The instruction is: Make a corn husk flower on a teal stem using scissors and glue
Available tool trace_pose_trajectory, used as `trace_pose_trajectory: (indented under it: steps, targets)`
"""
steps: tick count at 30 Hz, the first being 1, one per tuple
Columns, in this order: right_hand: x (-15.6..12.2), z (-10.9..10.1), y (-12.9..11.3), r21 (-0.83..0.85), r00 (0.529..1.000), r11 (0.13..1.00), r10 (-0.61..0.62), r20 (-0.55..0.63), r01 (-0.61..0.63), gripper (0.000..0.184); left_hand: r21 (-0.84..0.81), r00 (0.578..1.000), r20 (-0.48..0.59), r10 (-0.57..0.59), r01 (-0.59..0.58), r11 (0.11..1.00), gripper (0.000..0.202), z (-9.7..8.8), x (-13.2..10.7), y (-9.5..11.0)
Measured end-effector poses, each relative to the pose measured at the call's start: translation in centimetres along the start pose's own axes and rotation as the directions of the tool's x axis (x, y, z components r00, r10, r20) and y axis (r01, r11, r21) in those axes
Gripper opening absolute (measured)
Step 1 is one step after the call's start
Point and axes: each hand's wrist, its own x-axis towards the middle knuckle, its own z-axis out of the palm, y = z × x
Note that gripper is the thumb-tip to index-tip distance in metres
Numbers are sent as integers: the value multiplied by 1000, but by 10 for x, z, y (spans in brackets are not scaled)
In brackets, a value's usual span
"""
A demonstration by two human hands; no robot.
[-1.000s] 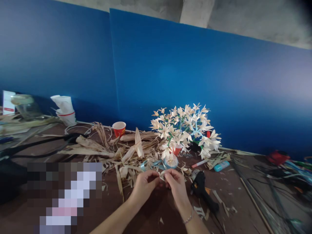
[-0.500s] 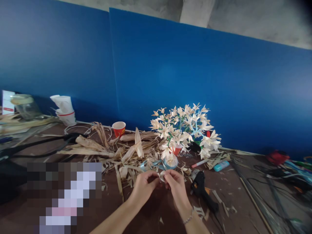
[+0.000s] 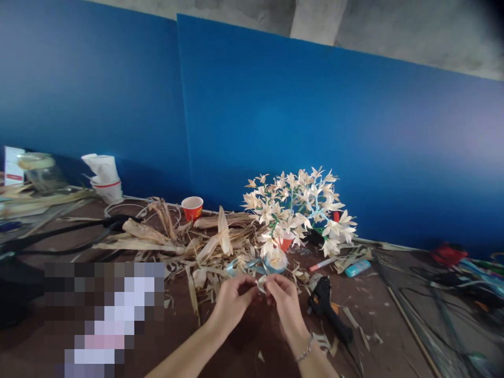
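Between the fingertips of both hands is a small pale piece of corn husk (image 3: pixel 260 285), partly covered by the fingers. My left hand (image 3: pixel 236 299) pinches it from one side, and my right hand (image 3: pixel 282 296), with a bracelet on its wrist, pinches it from the other. Just beyond the fingers lies a roll of light blue tape or ribbon (image 3: pixel 275 262). A bunch of cream husk flowers (image 3: pixel 291 205) on green and blue stems stands in a red and white cup (image 3: pixel 286 241) behind that. To the right of my right hand rests a black glue gun (image 3: pixel 328 310).
Dried corn husks (image 3: pixel 212 236) heap across the table's middle and left. A red paper cup (image 3: pixel 192 209) and white cups (image 3: pixel 106 181) stand near the blue wall panel (image 3: pixel 275 105). A turquoise bottle-like item (image 3: pixel 357 268), a marker (image 3: pixel 322 264) and cables (image 3: pixel 429 294) lie rightward.
Both hands stay nearly in place, holding the husk piece. Only slight finger movement shows, with the pale piece turned a little.
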Motion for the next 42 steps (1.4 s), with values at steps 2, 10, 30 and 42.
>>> trace_pose_trajectory:
  steps: [2, 10, 30, 42]
  targets:
    - [0, 0, 0, -6, 1000, 1000, 5, 4, -5, 22, -13, 1000, 4, -7, 7, 1000, 14, 0, 0, -2]
    - [1, -1, -2, -4, 999, 1000, -6, 42, 6, 22, -62, 998, 18, -54, 55, 997, 13, -1, 1, -1]
    - [-1, 1, -3, 40, 999, 999, 31, 30, -32, 18, -98, 982, 54, -179, 184, 978, 20, 2, 2, 1]
    - [7, -4, -9, -152, 998, 987, -60, -27, 55, 28, -39, 979, -49, -200, 199, 979, 26, 0, 4, 2]
